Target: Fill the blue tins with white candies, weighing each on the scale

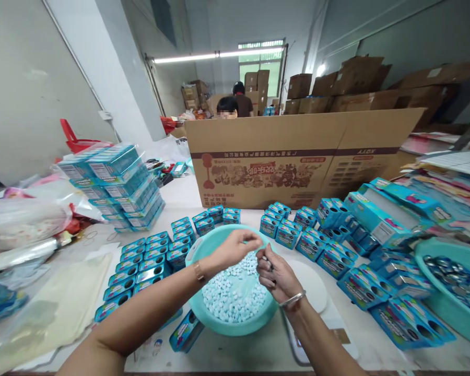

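Observation:
Over a turquoise basin [235, 326] of small pale-blue pellets [231, 298], my two hands are close together. My left hand [237, 248] reaches in from the left with its fingers bent and pressed together; what they pinch, if anything, does not show. Beside it, my right hand [276, 271] is closed, fingers curled in, with a small dark bit showing between them that is too small to name. Rows of small blue printed boxes with round holes [152, 263] stand left of the basin. More such blue boxes [325, 256] stand to the right.
A white scale [311, 287] lies beside the basin, under my right forearm. Far right, another basin [426, 261] holds shiny blue-and-silver pieces [454, 282]. A big carton [266, 177] blocks the back. Plastic-wrapped blue packs [117, 183] are stacked left. Two people are beyond the carton.

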Available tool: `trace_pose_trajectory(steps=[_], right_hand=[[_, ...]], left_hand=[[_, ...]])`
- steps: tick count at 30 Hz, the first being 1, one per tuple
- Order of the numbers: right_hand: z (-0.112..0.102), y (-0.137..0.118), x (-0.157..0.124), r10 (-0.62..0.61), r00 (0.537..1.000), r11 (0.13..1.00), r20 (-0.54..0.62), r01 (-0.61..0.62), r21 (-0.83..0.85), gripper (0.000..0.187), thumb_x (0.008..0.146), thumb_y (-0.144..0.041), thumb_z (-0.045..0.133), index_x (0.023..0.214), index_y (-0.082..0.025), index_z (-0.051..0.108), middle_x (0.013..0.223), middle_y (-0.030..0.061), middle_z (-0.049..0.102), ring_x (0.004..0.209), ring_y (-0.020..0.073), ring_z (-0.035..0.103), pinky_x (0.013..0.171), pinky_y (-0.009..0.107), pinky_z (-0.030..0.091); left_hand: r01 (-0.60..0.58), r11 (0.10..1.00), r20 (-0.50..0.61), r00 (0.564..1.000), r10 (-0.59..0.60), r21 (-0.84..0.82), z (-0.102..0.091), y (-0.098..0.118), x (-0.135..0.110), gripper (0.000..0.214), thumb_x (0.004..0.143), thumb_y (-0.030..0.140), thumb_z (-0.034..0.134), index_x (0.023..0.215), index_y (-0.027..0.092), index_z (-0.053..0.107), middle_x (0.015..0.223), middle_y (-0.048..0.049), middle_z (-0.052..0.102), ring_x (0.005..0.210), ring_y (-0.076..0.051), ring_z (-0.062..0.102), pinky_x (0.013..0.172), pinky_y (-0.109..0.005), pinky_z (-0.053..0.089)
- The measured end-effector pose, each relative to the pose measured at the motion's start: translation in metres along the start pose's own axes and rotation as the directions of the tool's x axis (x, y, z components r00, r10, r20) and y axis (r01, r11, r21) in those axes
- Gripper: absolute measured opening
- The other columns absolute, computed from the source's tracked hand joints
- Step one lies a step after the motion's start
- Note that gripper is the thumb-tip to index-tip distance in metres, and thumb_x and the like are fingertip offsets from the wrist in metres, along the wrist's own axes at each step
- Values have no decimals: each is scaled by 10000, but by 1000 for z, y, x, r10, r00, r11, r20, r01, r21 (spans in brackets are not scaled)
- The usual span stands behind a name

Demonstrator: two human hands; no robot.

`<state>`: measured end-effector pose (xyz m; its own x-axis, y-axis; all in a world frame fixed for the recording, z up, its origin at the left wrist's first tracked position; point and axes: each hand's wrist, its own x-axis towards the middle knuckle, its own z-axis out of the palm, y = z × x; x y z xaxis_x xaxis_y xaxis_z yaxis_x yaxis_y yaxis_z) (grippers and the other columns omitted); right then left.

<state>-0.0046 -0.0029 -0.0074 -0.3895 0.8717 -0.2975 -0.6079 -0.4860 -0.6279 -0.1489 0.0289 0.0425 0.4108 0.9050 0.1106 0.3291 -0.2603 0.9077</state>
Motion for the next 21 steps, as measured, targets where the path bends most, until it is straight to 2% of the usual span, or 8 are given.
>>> trace_pose_trajectory(steps=[2,4,5,7,10,14,18,21], right_hand=[[-3,-2,3,10,1000,1000,-3,-10,12,501,559,-530,815,733,-152,537,467,-119,340,345,-15,173,301,115,123],[-8,-3,2,12,1000,1000,-16,-11,29,496,544,-506,832,728,-148,542,471,-118,342,348,-16,178,304,115,124],[-11,-4,0,11,1000,999,-30,-10,37,498,538,-504,836,728,-148,544,474,-116,343,350,-17,178,304,116,124],[-19,-4,-5,11,997,999,-73,-8,43,503,536,-515,833,732,-146,552,480,-115,339,353,-20,173,306,117,121],[-34,-5,-15,0,986,1000,-164,5,30,497,559,-535,815,726,-140,562,489,-110,335,360,-25,164,310,116,122],[-56,-10,-26,-16,961,999,-275,28,42,487,564,-532,814,718,-141,568,503,-103,337,366,-27,171,316,117,132],[-71,-20,-33,-16,931,996,-364,45,71,490,530,-505,842,703,-138,567,506,-101,334,366,-30,168,316,118,127],[-77,-25,-38,-19,921,994,-390,61,95,482,522,-479,855,692,-135,563,509,-98,338,367,-31,171,314,119,131]], left_hand=[[1,998,-183,983,11,64,-26,-15,18,302,847,397,504,862,140,663,791,-42,675,723,-149,590,689,-266,462],[93,956,-423,905,35,278,-59,-36,42,307,856,387,492,917,153,680,901,-67,693,830,-171,609,779,-290,461],[198,884,-502,864,46,423,-76,-47,55,290,858,356,485,925,163,691,958,-77,697,897,-181,608,830,-303,447],[362,737,-556,831,23,571,-105,-72,80,255,845,308,491,902,191,710,1021,-85,701,984,-215,593,902,-362,411],[432,651,-550,835,-26,624,-130,-106,107,232,812,242,497,817,201,725,1000,-97,715,1024,-280,576,964,-502,329],[433,579,-486,871,-72,691,-134,-136,122,260,796,203,478,683,206,712,893,-88,732,970,-300,592,965,-582,274],[403,524,-424,902,-86,750,-130,-147,124,329,825,218,421,648,193,697,837,-105,724,941,-312,602,950,-592,287],[325,512,-340,938,-67,795,-127,-145,125,344,859,297,394,844,186,719,998,-127,705,1057,-316,570,983,-524,316]])
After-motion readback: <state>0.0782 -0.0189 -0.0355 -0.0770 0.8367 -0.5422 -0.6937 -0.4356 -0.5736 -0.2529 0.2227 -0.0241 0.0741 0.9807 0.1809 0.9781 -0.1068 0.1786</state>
